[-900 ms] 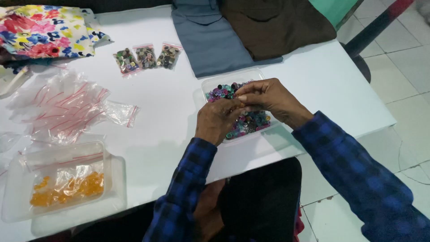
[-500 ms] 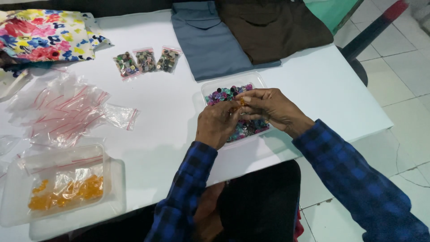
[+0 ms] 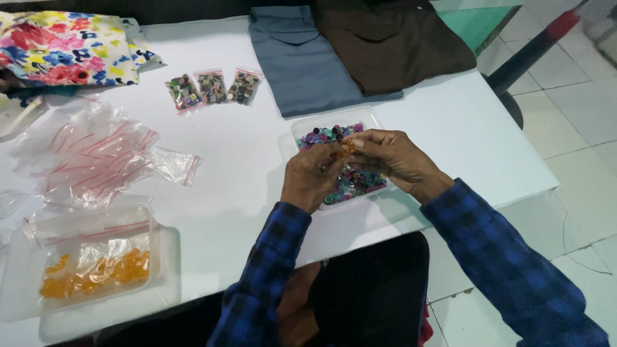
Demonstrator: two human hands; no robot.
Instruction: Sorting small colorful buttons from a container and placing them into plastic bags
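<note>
Orange beads (image 3: 345, 151), a small cluster, sit pinched between the fingertips of both hands, right above the clear plastic tray (image 3: 302, 128) of mixed coloured beads. The left hand (image 3: 313, 177) comes at them from the lower left with its fingers curled shut on them; the right hand (image 3: 392, 157) closes in from the right, thumb and forefinger meeting on the same cluster, so neither is nearer. Farther left lie three filled zip bags (image 3: 212, 88), a heap of empty zip bags (image 3: 90, 157), and a lidded container (image 3: 83, 263) holding orange pieces.

place: sewing workroom; signs: folded garments (image 3: 360, 51); bagged buttons (image 3: 212, 87); white table (image 3: 244, 160); tiled floor (image 3: 565, 115)
</note>
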